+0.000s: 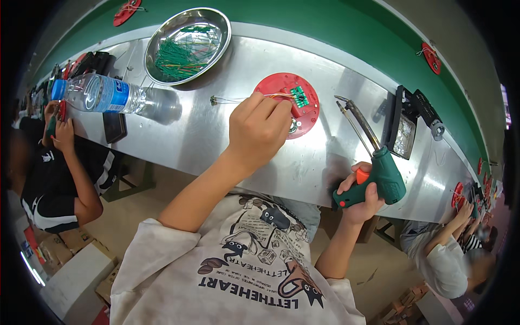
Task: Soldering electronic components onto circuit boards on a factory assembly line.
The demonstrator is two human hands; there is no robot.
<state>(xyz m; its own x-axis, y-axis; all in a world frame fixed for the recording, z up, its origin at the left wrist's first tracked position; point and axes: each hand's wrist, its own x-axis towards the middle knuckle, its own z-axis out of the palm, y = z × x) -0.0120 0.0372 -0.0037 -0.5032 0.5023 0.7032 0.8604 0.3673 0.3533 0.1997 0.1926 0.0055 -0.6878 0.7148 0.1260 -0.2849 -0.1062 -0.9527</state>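
My left hand [257, 127] is closed over the near left side of a round red plastic housing [309, 122] on the metal bench. Thin wires [230, 101] run beneath its curled fingers, which appear to pinch them; the fingertips are hidden. On one side the wires reach a small green circuit board [300, 97] on the housing; on the other they end in a small connector [213, 100]. My right hand [362, 201] grips the handle of a green soldering gun [387, 176] with an orange trigger. Its tip and thin feed tube point toward the far side, apart from the housing.
A steel bowl [225, 51] of green wires stands at the far left, near a water bottle [108, 93] and a dark phone [115, 127]. Right lie a black tray [392, 142] of small parts and a black stand [425, 111]. Co-workers' arms [81, 173] show at both sides.
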